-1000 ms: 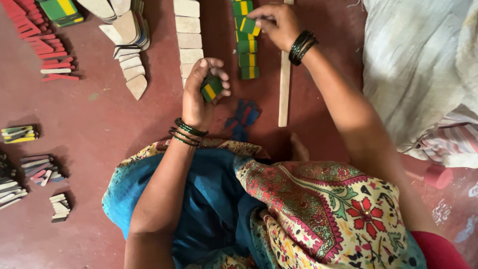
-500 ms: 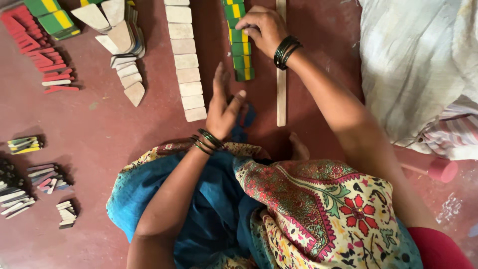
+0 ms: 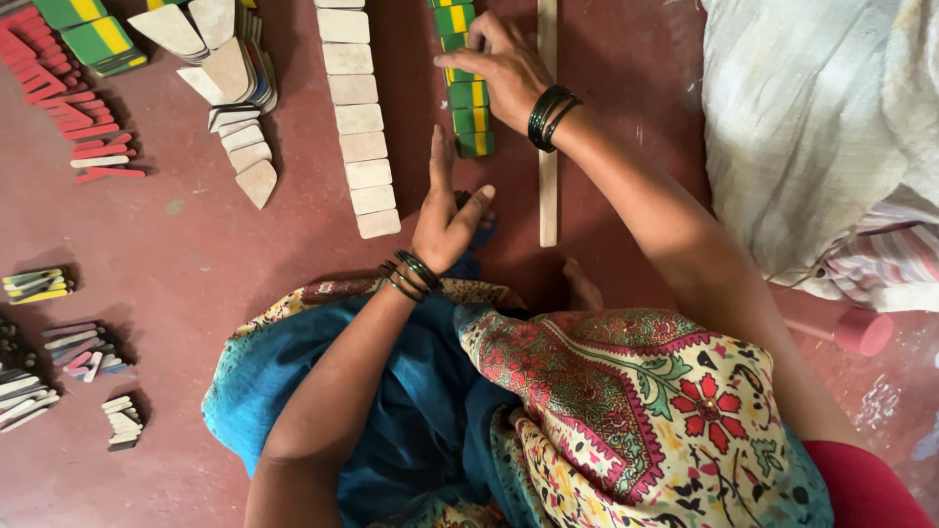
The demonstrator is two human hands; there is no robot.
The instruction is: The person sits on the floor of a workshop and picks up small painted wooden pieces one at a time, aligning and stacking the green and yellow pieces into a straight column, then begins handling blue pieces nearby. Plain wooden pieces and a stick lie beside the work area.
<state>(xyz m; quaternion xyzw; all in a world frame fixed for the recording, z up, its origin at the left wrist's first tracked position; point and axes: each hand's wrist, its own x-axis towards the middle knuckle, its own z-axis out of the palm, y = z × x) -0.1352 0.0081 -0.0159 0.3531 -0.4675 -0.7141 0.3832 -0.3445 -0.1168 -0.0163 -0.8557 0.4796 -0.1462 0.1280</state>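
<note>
at the top centre of the frame, the right hand (image 3: 506, 70) lay flat on a row of green and yellow blocks (image 3: 468, 98), while the left hand (image 3: 442, 210) hovered open and empty just below, beside plain wooden blocks (image 3: 357, 117).

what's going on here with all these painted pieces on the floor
A person sits on the red floor among sorted wooden pieces. The right hand rests on a column of green-and-yellow painted blocks, beside a long plain wooden stick. The left hand hovers open, just right of a column of plain pale wooden blocks.
</note>
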